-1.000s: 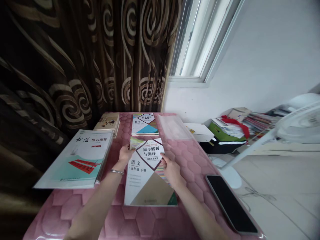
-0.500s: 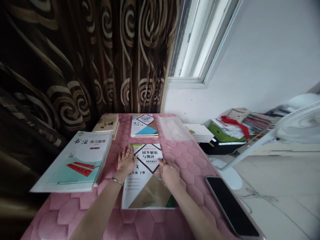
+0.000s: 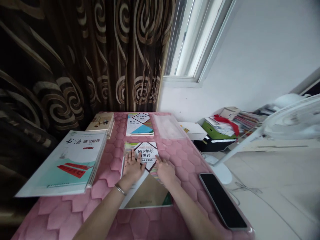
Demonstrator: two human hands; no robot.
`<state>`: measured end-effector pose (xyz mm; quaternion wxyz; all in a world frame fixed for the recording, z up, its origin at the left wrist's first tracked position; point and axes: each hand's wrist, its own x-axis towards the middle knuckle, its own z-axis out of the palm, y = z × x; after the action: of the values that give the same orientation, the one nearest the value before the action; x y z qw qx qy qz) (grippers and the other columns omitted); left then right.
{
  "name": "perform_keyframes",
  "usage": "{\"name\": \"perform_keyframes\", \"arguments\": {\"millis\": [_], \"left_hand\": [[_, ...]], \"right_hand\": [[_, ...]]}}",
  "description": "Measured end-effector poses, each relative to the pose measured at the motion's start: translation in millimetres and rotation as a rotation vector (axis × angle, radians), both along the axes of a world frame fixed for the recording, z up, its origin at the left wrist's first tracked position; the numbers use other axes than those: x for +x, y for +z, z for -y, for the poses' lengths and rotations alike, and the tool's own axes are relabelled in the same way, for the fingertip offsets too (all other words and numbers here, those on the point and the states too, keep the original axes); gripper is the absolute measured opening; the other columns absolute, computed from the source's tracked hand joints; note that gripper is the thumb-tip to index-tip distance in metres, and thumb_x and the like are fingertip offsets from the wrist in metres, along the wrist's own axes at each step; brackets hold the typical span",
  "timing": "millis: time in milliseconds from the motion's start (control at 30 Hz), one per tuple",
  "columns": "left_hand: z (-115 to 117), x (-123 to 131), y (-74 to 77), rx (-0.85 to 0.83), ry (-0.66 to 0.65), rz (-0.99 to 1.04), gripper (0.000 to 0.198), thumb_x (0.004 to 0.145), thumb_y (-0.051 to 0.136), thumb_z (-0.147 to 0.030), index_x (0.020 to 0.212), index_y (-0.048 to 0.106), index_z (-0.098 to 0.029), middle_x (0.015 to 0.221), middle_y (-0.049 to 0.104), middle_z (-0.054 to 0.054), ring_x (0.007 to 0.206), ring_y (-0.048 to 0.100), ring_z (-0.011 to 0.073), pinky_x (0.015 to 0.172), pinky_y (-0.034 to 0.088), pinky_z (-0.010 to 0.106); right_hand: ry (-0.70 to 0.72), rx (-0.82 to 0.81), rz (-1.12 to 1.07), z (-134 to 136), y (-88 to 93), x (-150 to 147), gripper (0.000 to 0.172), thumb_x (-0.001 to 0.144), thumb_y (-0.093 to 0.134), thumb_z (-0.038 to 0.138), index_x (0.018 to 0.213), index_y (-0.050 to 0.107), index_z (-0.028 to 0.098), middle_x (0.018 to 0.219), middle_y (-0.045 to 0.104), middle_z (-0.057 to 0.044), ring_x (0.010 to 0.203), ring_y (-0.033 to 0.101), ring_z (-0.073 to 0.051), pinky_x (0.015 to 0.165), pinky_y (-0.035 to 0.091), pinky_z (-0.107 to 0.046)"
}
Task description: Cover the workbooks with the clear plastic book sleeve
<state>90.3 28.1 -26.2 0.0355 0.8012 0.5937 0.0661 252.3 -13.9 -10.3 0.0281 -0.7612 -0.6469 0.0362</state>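
A closed workbook [image 3: 147, 191] with a white and brown cover lies flat on the pink table, right in front of me. My left hand [image 3: 133, 168] rests palm down on its upper left part, fingers spread. At its right edge is my right hand [image 3: 165, 170], index finger stretched onto the cover and the other fingers curled; nothing is held in it. Beyond the workbook lies a second workbook [image 3: 140, 125] with a blue and white cover, apparently on top of others. A bracelet [image 3: 120, 189] circles my left wrist.
On the left are a stack of large calligraphy books [image 3: 72, 160] and a stack of small brown books [image 3: 100, 122]. A clear plastic sheet [image 3: 168, 126] lies at the back right. A phone [image 3: 222, 201] sits along the right edge, with a white fan [image 3: 240, 146] beyond.
My left hand has slid right, from the workbook's left edge onto its cover. My right hand stays at the right edge. The whole view has shifted slightly.
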Motion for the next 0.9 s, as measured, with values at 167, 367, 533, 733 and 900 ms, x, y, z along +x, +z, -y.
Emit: {"name": "perform_keyframes", "arguments": {"millis": [167, 367, 533, 733, 900], "left_hand": [[0.2, 0.2, 3.1, -0.002, 0.017, 0.005, 0.069, 0.091, 0.036, -0.056, 0.150, 0.031, -0.021, 0.159, 0.020, 0.014, 0.147, 0.012, 0.0359, 0.118, 0.003, 0.054], [48.0, -10.5, 3.8, -0.063, -0.174, 0.014, 0.070, 0.090, 0.038, -0.057, 0.152, 0.025, -0.027, 0.161, 0.016, 0.008, 0.148, 0.004, 0.0340, 0.117, 0.005, 0.057], [76.4, -11.4, -1.1, -0.091, -0.152, -0.047, 0.067, 0.090, 0.044, -0.043, 0.152, 0.024, -0.026, 0.160, 0.020, 0.006, 0.148, 0.001, 0.0336, 0.118, 0.004, 0.056], [70.1, -10.0, 4.2, -0.042, -0.171, -0.047, 0.065, 0.091, 0.042, -0.041, 0.152, 0.025, -0.025, 0.160, 0.021, 0.007, 0.148, 0.008, 0.0330, 0.119, 0.010, 0.054], [78.4, -27.3, 2.0, 0.047, -0.194, -0.070, 0.064, 0.091, 0.042, -0.048, 0.149, 0.034, -0.022, 0.158, 0.026, 0.012, 0.146, 0.022, 0.0304, 0.118, 0.016, 0.051]], "right_hand": [[0.001, 0.024, 0.037, 1.6, -6.2, 1.8, 0.056, 0.092, 0.033, 0.013, 0.146, 0.040, 0.025, 0.118, 0.060, -0.016, 0.082, 0.070, -0.021, 0.067, 0.052, -0.029], [0.010, 0.057, 0.018, 7.3, 3.3, 0.3, 0.052, 0.094, 0.034, 0.014, 0.145, 0.042, 0.023, 0.123, 0.056, -0.016, 0.092, 0.065, -0.022, 0.075, 0.051, -0.030], [0.264, 0.222, -0.058, 59.9, -4.7, -37.1, 0.048, 0.096, 0.040, 0.024, 0.143, 0.045, 0.019, 0.149, 0.041, -0.014, 0.133, 0.040, -0.028, 0.106, 0.038, -0.042], [0.372, 0.240, -0.085, 114.7, -40.6, -28.4, 0.062, 0.094, 0.043, 0.038, 0.150, 0.032, 0.013, 0.156, 0.029, -0.011, 0.145, 0.023, -0.025, 0.117, 0.024, -0.044], [0.325, 0.221, -0.022, 117.0, -43.6, -3.6, 0.060, 0.098, 0.033, 0.041, 0.149, 0.031, 0.010, 0.157, 0.024, -0.012, 0.145, 0.022, -0.024, 0.118, 0.022, -0.048]]}}
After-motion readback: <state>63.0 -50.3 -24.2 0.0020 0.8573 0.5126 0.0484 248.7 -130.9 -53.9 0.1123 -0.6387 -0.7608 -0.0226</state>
